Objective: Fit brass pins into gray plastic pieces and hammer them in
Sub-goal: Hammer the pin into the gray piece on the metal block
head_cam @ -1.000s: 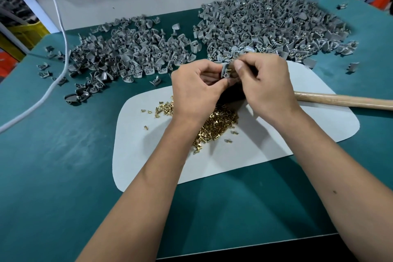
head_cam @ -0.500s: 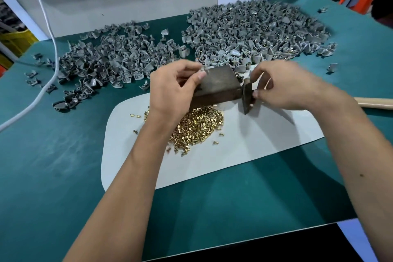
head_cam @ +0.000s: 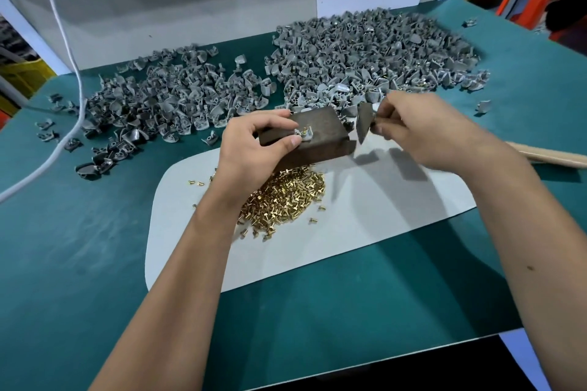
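Observation:
A dark metal block (head_cam: 320, 143) stands on the white mat (head_cam: 397, 209). On its top lies a gray plastic piece (head_cam: 305, 134) with a brass pin sticking up from it. My left hand (head_cam: 254, 144) pinches that piece with thumb and fingertips and holds it down on the block. My right hand (head_cam: 422, 133) grips the hammer close to its head. The hammer head (head_cam: 363, 124) hangs just right of the block, and the wooden handle (head_cam: 556, 157) runs off to the right. A heap of loose brass pins (head_cam: 286, 197) lies on the mat under my left wrist.
Two big heaps of gray plastic pieces lie on the green table: one at the back left (head_cam: 165, 105), one at the back right (head_cam: 381, 51). A white cable (head_cam: 74, 73) hangs down at the left. A white wall panel stands behind the heaps.
One second ago both hands held the piece together in the air. My left hand has since set it on the block, and my right hand has taken the hammer by its head.

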A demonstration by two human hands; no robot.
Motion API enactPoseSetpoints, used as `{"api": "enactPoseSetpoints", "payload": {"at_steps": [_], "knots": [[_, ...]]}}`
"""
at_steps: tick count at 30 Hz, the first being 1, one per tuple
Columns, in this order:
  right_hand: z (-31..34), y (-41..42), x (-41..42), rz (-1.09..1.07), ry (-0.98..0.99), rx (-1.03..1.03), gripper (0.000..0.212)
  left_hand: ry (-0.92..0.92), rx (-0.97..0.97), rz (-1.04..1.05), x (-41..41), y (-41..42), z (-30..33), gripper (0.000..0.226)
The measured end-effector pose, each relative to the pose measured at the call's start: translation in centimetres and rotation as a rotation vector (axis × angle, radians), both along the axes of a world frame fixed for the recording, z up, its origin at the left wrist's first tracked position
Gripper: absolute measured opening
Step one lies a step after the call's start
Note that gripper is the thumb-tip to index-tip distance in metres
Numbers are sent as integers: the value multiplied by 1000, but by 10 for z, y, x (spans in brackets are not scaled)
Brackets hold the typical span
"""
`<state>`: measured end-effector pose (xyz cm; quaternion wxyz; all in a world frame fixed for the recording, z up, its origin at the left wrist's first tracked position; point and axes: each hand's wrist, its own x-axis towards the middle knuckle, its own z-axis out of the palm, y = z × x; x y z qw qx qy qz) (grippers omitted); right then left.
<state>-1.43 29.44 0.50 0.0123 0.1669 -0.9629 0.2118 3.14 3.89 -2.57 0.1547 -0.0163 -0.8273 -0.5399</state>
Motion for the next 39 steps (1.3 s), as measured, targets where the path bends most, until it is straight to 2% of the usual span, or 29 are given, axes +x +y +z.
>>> {"api": "enactPoseSetpoints", "payload": {"at_steps": [5, 7, 10, 11, 14, 17, 21, 23, 27, 30, 32, 33, 36, 37, 39], "knots": [[17, -17, 10, 66, 104, -285, 11, -20, 16, 21, -1, 2, 0, 13], [20, -28, 14, 118, 82, -270, 12, -33, 7, 30, -1, 3, 0, 11], [23, -42, 15, 171, 97, -59, 26, -40, -7, 38, -1, 5, 2, 12], [26, -45, 15, 166, 113, -46, 30, -39, -11, 43, -1, 6, 2, 13], [37, -47, 14, 134, 222, -196, 34, -43, -22, 55, -1, 6, 3, 16], [37, -53, 17, 112, 381, -321, 27, -51, -35, 54, -1, 6, 4, 14], [21, -65, 19, 157, 164, 18, 21, -74, 10, 62, -2, 8, 5, 11], [31, -60, 16, 156, 184, 81, 23, -74, 12, 67, -1, 9, 5, 12], [40, -58, 19, 128, 397, -175, 24, -84, -1, 56, -2, 7, 4, 9], [30, -72, 25, 160, 242, 79, 23, -91, 35, 55, -2, 7, 4, 9], [34, -71, 23, 168, 226, 179, 23, -87, 31, 54, -2, 8, 4, 8], [38, -69, 21, 170, 257, 151, 23, -89, 32, 54, -1, 8, 4, 8], [36, -65, 22, 96, 424, -110, 24, -99, 26, 57, -1, 7, 4, 9], [32, -66, 24, 94, 412, -138, 25, -100, 36, 58, -1, 7, 4, 8], [22, -71, 27, 119, 272, -51, 22, -105, 76, 56, -1, 8, 5, 9]]}}
